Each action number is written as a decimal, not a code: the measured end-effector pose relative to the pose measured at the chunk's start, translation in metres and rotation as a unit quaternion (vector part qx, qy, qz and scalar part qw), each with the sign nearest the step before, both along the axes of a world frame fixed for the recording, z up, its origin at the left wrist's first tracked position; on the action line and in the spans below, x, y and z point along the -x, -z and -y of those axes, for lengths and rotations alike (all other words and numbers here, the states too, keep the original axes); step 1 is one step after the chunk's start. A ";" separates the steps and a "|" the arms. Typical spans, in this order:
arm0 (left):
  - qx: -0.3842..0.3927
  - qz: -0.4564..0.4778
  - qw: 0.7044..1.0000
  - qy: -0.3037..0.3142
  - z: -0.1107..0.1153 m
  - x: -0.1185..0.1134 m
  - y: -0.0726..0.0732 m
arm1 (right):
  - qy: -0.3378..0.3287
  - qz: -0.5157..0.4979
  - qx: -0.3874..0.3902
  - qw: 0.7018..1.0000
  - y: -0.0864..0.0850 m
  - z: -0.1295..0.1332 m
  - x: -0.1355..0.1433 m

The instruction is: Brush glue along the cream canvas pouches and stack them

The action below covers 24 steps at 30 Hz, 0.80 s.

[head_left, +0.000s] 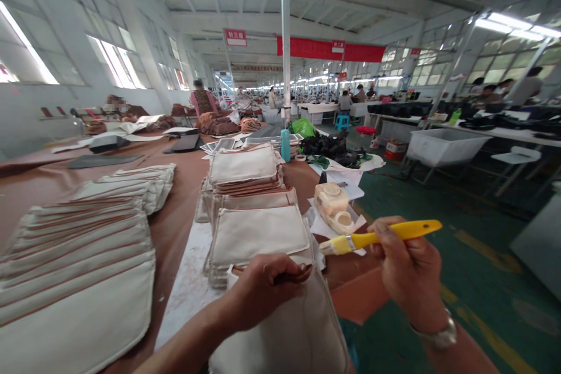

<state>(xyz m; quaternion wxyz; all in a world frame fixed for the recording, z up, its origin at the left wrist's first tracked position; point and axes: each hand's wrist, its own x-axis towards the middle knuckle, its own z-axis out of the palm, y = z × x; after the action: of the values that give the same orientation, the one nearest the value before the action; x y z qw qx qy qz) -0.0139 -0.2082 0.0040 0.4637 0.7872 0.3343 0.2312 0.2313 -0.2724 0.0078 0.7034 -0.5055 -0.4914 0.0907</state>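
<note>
On the worktop, a pale panel is pinched by the left hand; a brush is gripped in the right hand. Whether the fanned panels or stacked panels are finished cannot be told.

A bottle stands near a green bag and black scraps; farther off are a stool, tub and banner.

Head view, looking forward and down, hands close.
</note>
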 end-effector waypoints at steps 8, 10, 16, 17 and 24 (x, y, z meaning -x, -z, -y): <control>-0.243 -0.063 0.968 -0.011 0.014 -0.001 0.037 | -0.032 -0.096 0.028 0.994 -0.001 0.013 -0.010; -0.301 -0.079 0.950 0.008 0.016 -0.002 0.050 | -0.037 -0.108 0.035 0.993 -0.002 0.018 -0.009; -0.459 -0.115 0.881 0.014 0.029 0.002 0.080 | -0.036 -0.083 0.091 0.992 0.011 0.031 -0.004; -0.485 -0.119 0.866 0.018 0.031 0.003 0.080 | -0.033 -0.067 0.096 0.993 0.013 0.032 -0.002; -0.547 -0.104 0.831 0.020 0.040 0.003 0.069 | -0.127 0.169 0.096 0.973 0.020 0.037 0.022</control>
<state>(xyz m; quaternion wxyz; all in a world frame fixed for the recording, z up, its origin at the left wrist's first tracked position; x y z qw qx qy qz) -0.0164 -0.2484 -0.0648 -0.0756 0.9381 0.1840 0.2834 0.2094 -0.3091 -0.0122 0.5410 -0.5119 -0.6525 0.1397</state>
